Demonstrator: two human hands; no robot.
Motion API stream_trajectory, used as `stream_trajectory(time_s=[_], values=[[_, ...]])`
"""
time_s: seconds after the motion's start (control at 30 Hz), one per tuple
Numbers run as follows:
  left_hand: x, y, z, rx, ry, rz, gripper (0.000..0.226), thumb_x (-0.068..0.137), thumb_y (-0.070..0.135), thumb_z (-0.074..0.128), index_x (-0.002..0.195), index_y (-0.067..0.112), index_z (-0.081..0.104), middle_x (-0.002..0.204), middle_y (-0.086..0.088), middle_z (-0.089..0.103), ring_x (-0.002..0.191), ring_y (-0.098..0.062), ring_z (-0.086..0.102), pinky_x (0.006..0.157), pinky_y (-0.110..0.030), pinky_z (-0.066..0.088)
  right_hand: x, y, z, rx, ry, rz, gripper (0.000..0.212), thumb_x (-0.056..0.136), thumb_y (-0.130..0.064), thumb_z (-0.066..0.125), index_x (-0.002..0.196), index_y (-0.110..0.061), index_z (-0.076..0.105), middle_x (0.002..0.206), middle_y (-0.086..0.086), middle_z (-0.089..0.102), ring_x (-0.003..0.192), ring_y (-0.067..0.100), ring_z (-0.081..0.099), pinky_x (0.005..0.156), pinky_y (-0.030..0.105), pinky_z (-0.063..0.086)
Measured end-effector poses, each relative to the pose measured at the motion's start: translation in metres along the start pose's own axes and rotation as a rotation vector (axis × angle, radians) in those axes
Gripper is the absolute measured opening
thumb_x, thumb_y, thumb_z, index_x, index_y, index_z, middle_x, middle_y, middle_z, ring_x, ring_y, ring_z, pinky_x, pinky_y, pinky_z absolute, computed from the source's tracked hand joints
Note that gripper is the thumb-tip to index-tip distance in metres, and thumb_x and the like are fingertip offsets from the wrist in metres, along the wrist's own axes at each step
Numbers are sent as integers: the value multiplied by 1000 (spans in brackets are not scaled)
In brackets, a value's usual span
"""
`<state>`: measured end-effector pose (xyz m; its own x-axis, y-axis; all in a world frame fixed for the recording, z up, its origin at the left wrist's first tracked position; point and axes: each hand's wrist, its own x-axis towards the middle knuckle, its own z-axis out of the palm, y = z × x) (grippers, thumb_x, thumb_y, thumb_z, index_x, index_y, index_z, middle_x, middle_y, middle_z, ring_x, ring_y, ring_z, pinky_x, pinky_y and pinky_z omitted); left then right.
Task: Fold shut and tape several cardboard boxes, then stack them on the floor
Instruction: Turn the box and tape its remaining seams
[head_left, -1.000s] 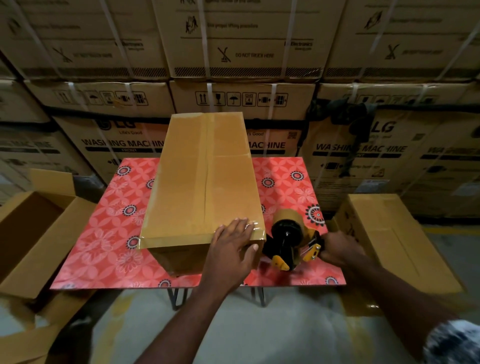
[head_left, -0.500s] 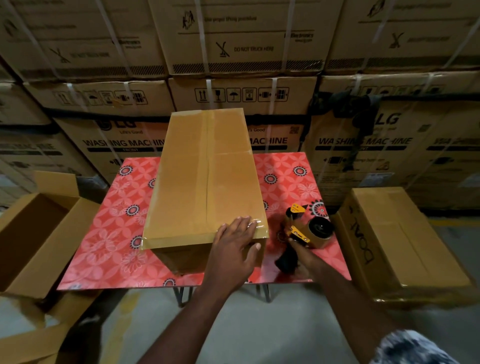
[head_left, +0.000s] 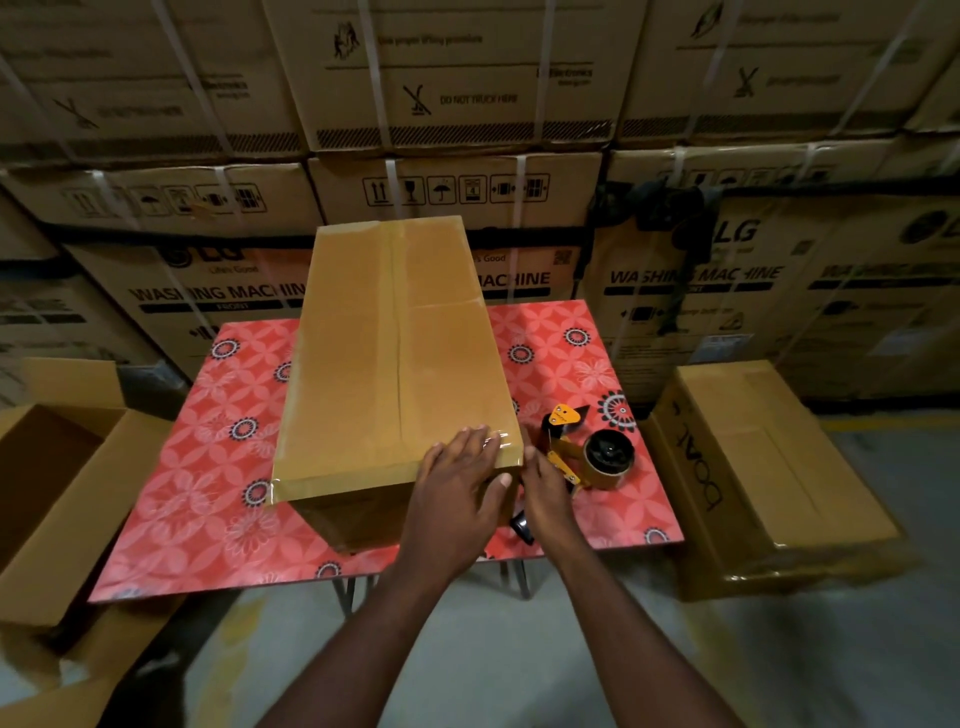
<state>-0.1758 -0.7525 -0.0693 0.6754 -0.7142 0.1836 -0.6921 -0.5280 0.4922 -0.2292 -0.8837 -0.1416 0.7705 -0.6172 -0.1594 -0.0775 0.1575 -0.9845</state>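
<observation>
Fingers (head_left: 467, 441) of the left hand (head_left: 457, 488) are straight and slightly spread, palm down, pressing flat on the top of the box (head_left: 389, 364) at its 5 o'clock corner; the thumb hangs over the near edge. They grip nothing.

Right hand (head_left: 545, 493) is just to the 3 o'clock side of the left, against the box's right wall at that same corner. One fingertip reaches up to the top edge. The other fingers are hidden under the hand, so I cannot tell whether they lie straight or curl round something.

The box is long, with its flaps shut, and stands on the table (head_left: 208, 467) with its length running from 6 to 12 o'clock. Glossy tape (head_left: 363, 475) runs along its near edge and down its centre seam.

The dispenser (head_left: 597, 457) lies on its side on the table at 3 o'clock of the right hand, roll facing up. Its black handle end shows just under that hand — contact unclear.

Surroundings:
- An open box (head_left: 52, 493) at 9 o'clock of the table.
- A shut box (head_left: 769, 467) on the floor (head_left: 519, 649) at 3 o'clock.
- Strapped cartons (head_left: 441, 93) stacked at 12 o'clock — some marked "washing machine".
</observation>
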Motion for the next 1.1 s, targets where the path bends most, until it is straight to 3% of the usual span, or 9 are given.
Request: stream_trajectory(time_s=[0.1,0.23,0.3,0.43,0.53,0.63,0.73,0.87,1.1], values=[[-1,1,-2,-1,-12,-5,58,100,49,34,155,29,39,163,8,30,152,-7,18,117,-20,-6,-3,-4,0,-98,54,-80,81,83,-86,46,113,-15,72,108,14,73,101,16,65,96,50,50],[0,1,-3,3,-28,-1,57,102,48,34,156,29,36,164,8,28,152,-7,16,119,-24,-4,-5,-8,-8,-298,43,-217,39,108,-27,46,147,-26,50,137,-8,63,125,1,58,106,32,49],[0,0,-4,3,-37,3,56,103,48,34,156,29,37,164,8,29,153,-7,17,121,-27,0,-2,-3,-14,-422,13,-278,48,106,-14,48,151,-30,44,131,-15,64,118,-5,59,102,27,49],[2,1,-9,-1,-62,-5,53,104,46,37,155,30,39,163,9,30,152,-8,19,123,-32,7,-5,3,-26,-493,-100,-287,65,97,4,51,154,-28,41,133,-8,65,120,-3,60,102,25,51],[9,2,-18,-26,-42,-31,46,104,44,46,147,31,51,154,12,44,145,-10,37,122,-39,25,-6,-13,-37,-348,-94,-210,56,100,-9,60,152,-24,46,147,-11,55,136,3,50,114,40,44],[21,2,-29,-91,128,-33,38,101,39,52,133,23,66,127,3,69,116,-14,61,99,-37,49,-8,-48,-37,-252,-72,-266,43,104,-37,55,145,-24,55,146,-13,55,137,2,48,113,32,43],[32,2,-30,-97,156,102,33,99,31,56,126,19,70,121,2,73,110,-15,64,94,-32,49,-5,-63,-29,-358,-132,-336,38,103,-32,56,139,-21,60,145,-7,57,136,0,48,113,23,41],[37,-10,-14,19,68,167,35,95,30,60,126,20,71,126,0,71,117,-20,65,99,-37,51,5,-52,-29,-514,-141,-455,36,103,-22,59,138,-14,61,143,-2,59,134,1,51,115,29,42],[33,-29,5,148,177,265,34,95,31,57,124,21,72,127,2,70,119,-18,64,97,-38,51,17,-33,-36,-730,-118,-708,39,101,-16,54,139,-14,61,146,-2,55,135,4,51,112,28,44]])
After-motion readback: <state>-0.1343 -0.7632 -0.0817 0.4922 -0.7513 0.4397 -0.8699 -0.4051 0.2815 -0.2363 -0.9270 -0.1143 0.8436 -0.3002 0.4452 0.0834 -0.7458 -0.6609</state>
